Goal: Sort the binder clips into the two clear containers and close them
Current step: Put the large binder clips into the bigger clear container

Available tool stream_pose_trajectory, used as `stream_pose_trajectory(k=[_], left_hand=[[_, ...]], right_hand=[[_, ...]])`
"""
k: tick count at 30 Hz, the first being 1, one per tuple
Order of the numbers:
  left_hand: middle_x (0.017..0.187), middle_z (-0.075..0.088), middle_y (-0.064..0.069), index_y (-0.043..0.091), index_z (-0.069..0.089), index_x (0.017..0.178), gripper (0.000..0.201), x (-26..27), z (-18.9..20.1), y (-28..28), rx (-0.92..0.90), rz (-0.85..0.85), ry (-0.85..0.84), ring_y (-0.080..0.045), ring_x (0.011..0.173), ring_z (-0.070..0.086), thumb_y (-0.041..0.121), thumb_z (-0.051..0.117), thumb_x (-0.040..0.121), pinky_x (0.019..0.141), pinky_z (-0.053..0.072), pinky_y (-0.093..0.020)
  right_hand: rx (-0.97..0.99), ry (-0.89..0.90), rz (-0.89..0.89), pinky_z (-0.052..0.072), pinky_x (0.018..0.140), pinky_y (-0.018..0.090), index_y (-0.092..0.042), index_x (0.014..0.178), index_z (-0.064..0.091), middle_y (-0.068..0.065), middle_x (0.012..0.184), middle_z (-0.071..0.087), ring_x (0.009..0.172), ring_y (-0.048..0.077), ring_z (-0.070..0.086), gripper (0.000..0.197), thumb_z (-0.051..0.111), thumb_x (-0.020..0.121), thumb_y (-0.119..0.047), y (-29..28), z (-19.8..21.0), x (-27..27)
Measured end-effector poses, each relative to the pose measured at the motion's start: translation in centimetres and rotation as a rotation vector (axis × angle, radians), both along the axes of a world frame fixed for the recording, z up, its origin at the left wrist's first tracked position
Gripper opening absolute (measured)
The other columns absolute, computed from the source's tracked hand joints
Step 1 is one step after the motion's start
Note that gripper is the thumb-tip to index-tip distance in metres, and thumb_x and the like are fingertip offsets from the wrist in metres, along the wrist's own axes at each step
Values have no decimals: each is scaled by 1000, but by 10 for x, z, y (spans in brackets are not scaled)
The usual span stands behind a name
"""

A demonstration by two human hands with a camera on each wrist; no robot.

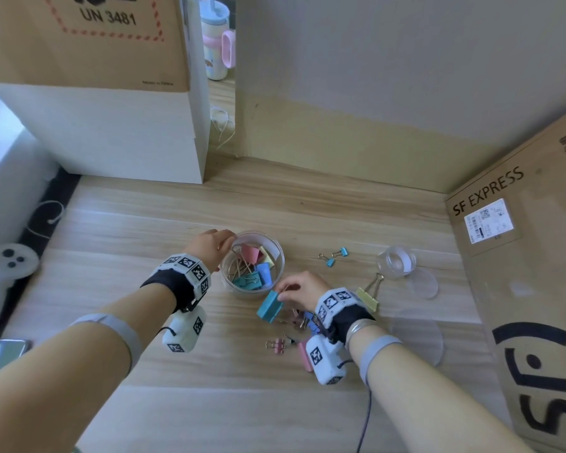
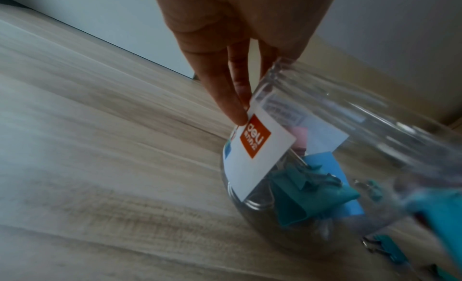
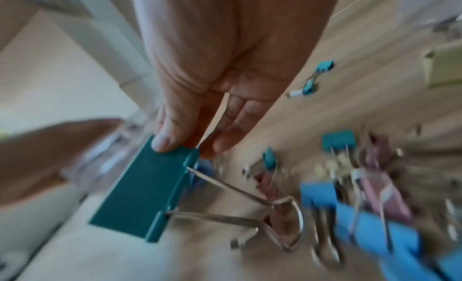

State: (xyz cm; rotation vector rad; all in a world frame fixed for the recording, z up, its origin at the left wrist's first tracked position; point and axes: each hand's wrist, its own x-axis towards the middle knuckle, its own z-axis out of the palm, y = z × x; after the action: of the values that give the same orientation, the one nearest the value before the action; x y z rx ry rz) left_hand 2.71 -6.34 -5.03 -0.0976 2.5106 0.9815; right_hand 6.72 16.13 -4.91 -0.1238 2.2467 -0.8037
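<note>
A wide clear container [image 1: 276, 256] stands mid-table holding several large pink, yellow, blue and teal clips. My left hand [image 1: 209, 245] grips its far-left rim; in the left wrist view the fingers [image 2: 225, 99] lie along the container [image 2: 350, 131] by its white label. My right hand [image 1: 303, 287] pinches a large teal binder clip [image 1: 269, 306] just in front of the container; thumb and fingers hold the clip [image 3: 145, 188] at one end. A small clear container [image 1: 396, 261] stands open to the right. Loose clips [image 1: 294, 325] lie under my right wrist.
Two small blue clips [image 1: 335, 256] lie between the containers, a yellow clip [image 1: 368, 297] beside my right wrist. Two clear lids [image 1: 422, 284] [image 1: 419, 338] lie at right. An SF Express box [image 1: 520, 256] borders the right side, a white box [image 1: 118, 135] the back left.
</note>
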Motion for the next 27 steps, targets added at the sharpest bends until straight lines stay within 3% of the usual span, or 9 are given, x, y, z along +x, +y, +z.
stream_pose_trajectory(k=[3, 5, 8, 10, 13, 17, 23, 25, 27], left_hand=[[113, 56, -17, 14, 58, 116, 32, 0, 1, 1, 6, 3, 7, -33, 81, 66, 29, 37, 96, 64, 61, -40], [113, 57, -18, 14, 58, 117, 33, 0, 0, 3, -5, -5, 9, -33, 79, 66, 29, 37, 96, 61, 60, -37], [111, 57, -16, 14, 58, 117, 33, -1, -1, 7, -24, -17, 11, -32, 76, 67, 29, 37, 96, 53, 55, -28], [110, 58, -15, 15, 58, 117, 33, -2, -1, 11, -20, -27, 7, -32, 77, 66, 30, 37, 96, 57, 58, -32], [105, 56, -18, 13, 57, 118, 32, -3, -2, 15, -1, -44, 4, -34, 81, 65, 26, 38, 96, 66, 60, -43], [105, 56, -17, 13, 57, 118, 31, -3, -5, 17, 5, -35, 2, -35, 83, 66, 22, 37, 96, 66, 60, -46], [105, 57, -16, 14, 59, 114, 31, -7, -4, 21, -29, -76, 26, -33, 78, 66, 27, 37, 96, 63, 60, -42], [106, 58, -16, 15, 59, 115, 32, -9, -5, 25, -43, -97, 31, -30, 76, 65, 28, 36, 96, 61, 59, -37], [106, 59, -14, 16, 58, 115, 32, -10, -5, 29, -76, -116, 36, -26, 68, 63, 29, 35, 96, 56, 56, -32]], right_hand=[[-91, 6, -122, 53, 92, 41, -33, 77, 67, 2, 103, 71, 98, 25, 65, 21, 66, 83, -13, 19, 19, -18], [-138, 35, -215, 53, 91, 33, -27, 83, 69, 0, 102, 69, 95, 19, 64, 18, 65, 83, -9, 26, 35, -30], [-250, 150, -362, 53, 80, 21, -11, 96, 69, 1, 97, 66, 87, 14, 63, 13, 64, 84, -8, 20, 56, -45], [-234, 232, -366, 54, 78, 21, -13, 97, 69, -1, 97, 67, 87, 14, 65, 13, 64, 85, -13, 4, 60, -49], [-141, 304, -349, 49, 59, 7, -15, 99, 70, 0, 96, 71, 76, 9, 65, 16, 66, 85, -18, -26, 48, -45], [-107, 272, -430, 59, 77, 29, -8, 99, 69, 12, 95, 74, 80, 22, 72, 16, 64, 86, -14, -43, 29, -38], [5, 174, -323, 54, 58, 24, -6, 95, 68, 6, 76, 70, 46, 11, 57, 17, 56, 91, -17, -28, 29, -38], [16, 194, -332, 51, 56, 22, -7, 96, 69, 5, 75, 69, 49, 12, 55, 20, 53, 92, -18, -17, 31, -39], [114, 308, -414, 52, 66, 26, -9, 100, 68, 9, 87, 71, 67, 19, 62, 22, 50, 93, -20, 5, 27, -41]])
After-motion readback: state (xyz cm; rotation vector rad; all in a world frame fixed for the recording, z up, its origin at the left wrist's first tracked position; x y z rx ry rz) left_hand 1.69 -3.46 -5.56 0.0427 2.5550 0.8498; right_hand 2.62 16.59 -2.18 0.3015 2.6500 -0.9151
